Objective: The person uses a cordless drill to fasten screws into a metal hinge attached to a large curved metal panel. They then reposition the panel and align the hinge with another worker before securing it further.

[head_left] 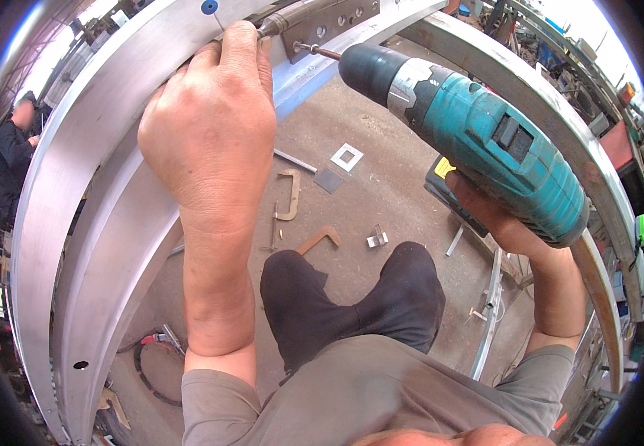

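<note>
In the head view, the left hand (pixel 210 126) was raised to the upper edge of a silvery metal frame (pixel 47 223), its fingers bunched beside the end of a perforated grey-brown bracket (pixel 331 24); whether its grip was pinching anything could not be told, since the back of the hand hid the fingertips. The right hand (pixel 512 227) had its grip wrapped around the handle of a teal and black drill (pixel 478 126). The drill lay tilted at the upper right of the view, its slim bit (pixel 326 52) pointing up and left, reaching the bracket near a hole at its lower end. A blue disc (pixel 210 7) sat above the left hand. On the floor (pixel 381 201) below were a white square plate (pixel 337 162) with a square opening, a dark square plate (pixel 328 181) just beside it, and a C-shaped clamp (pixel 289 195).
</note>
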Available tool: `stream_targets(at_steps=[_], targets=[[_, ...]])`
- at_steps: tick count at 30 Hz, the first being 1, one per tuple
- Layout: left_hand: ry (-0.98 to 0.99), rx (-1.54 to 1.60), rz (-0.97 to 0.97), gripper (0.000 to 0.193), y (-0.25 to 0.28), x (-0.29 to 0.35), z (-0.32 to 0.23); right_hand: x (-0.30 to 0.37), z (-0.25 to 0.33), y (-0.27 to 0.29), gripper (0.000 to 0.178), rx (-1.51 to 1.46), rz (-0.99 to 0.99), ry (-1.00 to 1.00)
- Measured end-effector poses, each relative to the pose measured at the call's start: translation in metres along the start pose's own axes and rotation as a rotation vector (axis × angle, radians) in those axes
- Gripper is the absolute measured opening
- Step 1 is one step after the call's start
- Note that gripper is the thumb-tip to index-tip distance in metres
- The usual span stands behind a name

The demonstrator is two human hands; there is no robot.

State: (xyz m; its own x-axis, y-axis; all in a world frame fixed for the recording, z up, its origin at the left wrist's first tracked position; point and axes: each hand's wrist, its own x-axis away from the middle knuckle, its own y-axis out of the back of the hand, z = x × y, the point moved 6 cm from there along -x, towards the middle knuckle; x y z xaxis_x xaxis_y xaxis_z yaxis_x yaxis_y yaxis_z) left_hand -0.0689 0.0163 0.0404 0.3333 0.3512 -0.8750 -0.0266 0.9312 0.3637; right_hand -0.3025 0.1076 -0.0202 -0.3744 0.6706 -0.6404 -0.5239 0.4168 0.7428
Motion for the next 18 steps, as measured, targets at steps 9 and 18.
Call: stream_targets(at_steps=[9,18], targets=[[0.005,0.007,0.003,0.021,-0.001,0.001,0.001,0.003,0.003,-0.004,0.028,0.222,0.028,0.055],[0.011,0.001,-0.001,0.022,0.000,0.000,-0.001,0.005,-0.003,-0.003,0.030,-0.044,-0.031,-0.012]])
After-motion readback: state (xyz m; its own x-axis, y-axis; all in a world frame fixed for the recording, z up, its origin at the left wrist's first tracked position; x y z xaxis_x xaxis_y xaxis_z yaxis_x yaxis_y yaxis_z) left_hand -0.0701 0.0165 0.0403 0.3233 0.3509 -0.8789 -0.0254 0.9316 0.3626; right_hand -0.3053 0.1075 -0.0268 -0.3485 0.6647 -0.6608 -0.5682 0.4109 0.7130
